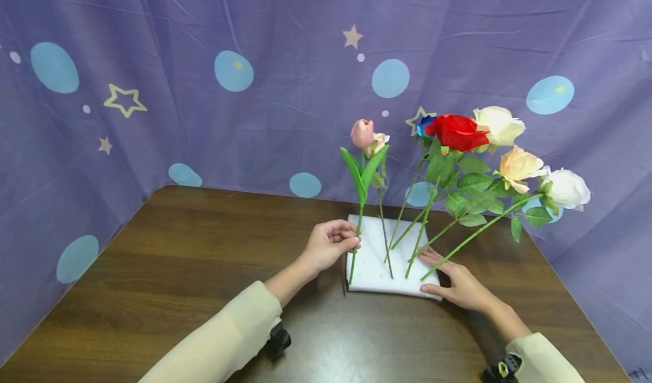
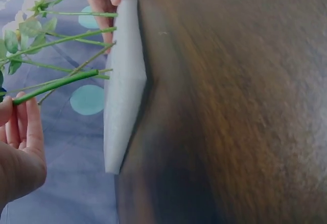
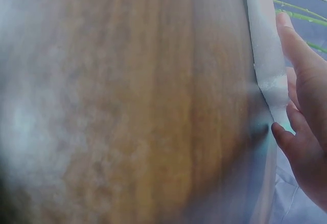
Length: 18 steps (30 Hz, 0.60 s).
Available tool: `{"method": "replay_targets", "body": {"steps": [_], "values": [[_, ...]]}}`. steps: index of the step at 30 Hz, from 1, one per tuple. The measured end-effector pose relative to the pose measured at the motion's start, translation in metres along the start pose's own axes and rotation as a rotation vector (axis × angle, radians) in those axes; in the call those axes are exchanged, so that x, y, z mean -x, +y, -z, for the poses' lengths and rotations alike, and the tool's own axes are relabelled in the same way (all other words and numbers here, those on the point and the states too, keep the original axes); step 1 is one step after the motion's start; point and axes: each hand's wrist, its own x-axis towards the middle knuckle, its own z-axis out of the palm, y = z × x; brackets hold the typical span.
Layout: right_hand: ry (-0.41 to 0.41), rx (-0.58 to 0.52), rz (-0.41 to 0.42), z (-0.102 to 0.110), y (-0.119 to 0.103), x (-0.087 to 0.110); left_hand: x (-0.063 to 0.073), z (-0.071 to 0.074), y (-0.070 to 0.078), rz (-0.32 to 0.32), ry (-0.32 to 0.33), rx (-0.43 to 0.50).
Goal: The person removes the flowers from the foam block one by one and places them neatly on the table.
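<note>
My left hand (image 1: 332, 242) pinches the green stem of a pink tulip (image 1: 362, 134) between thumb and fingers. The tulip stands nearly upright over the left side of a white foam block (image 1: 367, 278). In the left wrist view, the cut end of the tulip stem (image 2: 96, 73) shows close above the block's top. At the block's right edge, my right hand (image 1: 460, 284) rests with its thumb on the front corner and its fingers spread along the side. Several rose stems rise from the block between the hands, leaning right, including a red rose (image 1: 458, 132).
A white rose (image 1: 566, 189) and a peach rose (image 1: 519, 167) reach out above the right hand. Behind the tulip stands a small cream flower (image 1: 378, 143). The brown wooden table (image 1: 214, 247) meets a purple curtain (image 1: 285, 117) at its back edge.
</note>
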Motion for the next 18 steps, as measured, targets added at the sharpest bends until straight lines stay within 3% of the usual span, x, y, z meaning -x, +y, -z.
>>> {"method": "replay_targets", "body": {"steps": [4, 10, 18], "values": [[0.001, -0.006, -0.007, 0.000, 0.000, 0.000, 0.001, 0.001, 0.003, 0.059, 0.009, 0.009], [0.005, -0.014, -0.003, 0.001, -0.001, -0.001, 0.002, 0.006, 0.005, 0.090, 0.033, -0.001], [0.008, -0.016, 0.004, 0.002, 0.000, 0.002, 0.007, 0.018, 0.003, 0.147, 0.014, -0.036]]}}
